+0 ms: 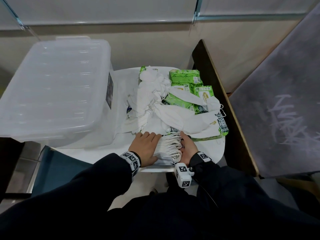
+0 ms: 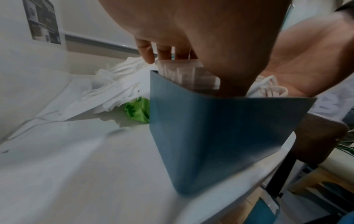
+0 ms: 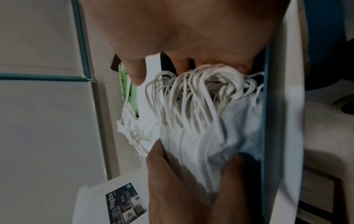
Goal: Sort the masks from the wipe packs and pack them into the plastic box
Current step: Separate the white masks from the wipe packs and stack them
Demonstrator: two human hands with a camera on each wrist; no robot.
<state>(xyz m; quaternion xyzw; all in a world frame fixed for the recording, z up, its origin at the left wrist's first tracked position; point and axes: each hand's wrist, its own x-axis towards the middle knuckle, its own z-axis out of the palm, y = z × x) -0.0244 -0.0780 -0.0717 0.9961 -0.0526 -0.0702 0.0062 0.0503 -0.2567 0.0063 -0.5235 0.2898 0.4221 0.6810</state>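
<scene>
Both hands meet at the near edge of the white surface, clasping a stack of white face masks with looped ear straps between them. The left hand grips the stack's left side, thumb underneath; the right hand holds the strap side, fingers curled around it. In the wrist views the stack stands against a blue card wall. Behind lies a loose heap of white masks tangled with green wipe packs, one reading "80" and "Sani…", another "100 BAM… FIBE…". The translucent plastic box with its lid on sits left of the heap, its dark label reading "Megabox".
</scene>
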